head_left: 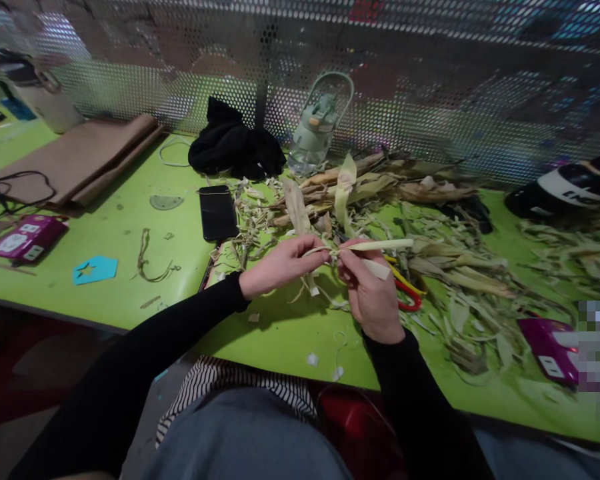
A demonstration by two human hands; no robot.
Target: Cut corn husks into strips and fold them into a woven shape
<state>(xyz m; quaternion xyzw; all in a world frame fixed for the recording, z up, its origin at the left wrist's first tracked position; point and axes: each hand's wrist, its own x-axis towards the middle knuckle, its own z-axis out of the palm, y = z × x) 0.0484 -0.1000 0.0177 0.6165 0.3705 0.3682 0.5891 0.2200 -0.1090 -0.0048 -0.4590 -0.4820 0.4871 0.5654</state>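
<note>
My left hand and my right hand meet above the front of the green table. Both are closed on pale corn husk strips that come together between my fingertips. One husk strip juts out to the right past my right hand, and thin ends hang down below. Behind my hands, wider husk pieces stand up from the heap. Scissors with red and yellow handles lie just right of my right hand, partly hidden by it.
Dried husks are heaped behind and to the right. A phone, a black cloth and a green bottle stand or lie behind. Leftward are a brown folder, a purple packet and a blue paper tag.
</note>
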